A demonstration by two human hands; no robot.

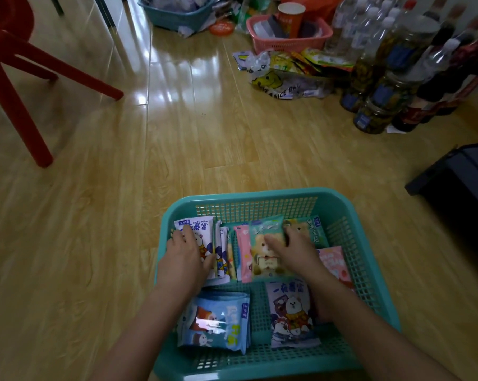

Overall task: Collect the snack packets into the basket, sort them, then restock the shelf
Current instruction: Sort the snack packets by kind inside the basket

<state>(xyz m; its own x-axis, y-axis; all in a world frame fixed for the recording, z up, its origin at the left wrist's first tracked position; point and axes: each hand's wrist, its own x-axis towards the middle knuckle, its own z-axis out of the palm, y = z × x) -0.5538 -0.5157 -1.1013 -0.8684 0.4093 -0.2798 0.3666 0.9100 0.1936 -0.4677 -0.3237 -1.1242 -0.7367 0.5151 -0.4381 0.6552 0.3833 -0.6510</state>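
A teal plastic basket [350, 215] sits on the wooden floor right in front of me, holding several snack packets. My left hand [184, 255] grips a stack of white and blue packets [196, 228] standing at the basket's far left. My right hand [292, 250] holds a green bear packet [266, 237], thumb on its face, with pink packets [242, 251] beside it. A light blue packet stack [216, 323] lies at the near left. A pale packet with a white bear [290, 312] lies at the near right.
A red plastic stool [15, 86] stands at the left. Far ahead are a second teal basket [174, 15], a pink basket [287, 37] with a cup, loose packets in a clear bag [284, 78], and several bottles and jars [397, 67]. A dark box [457, 182] is at the right.
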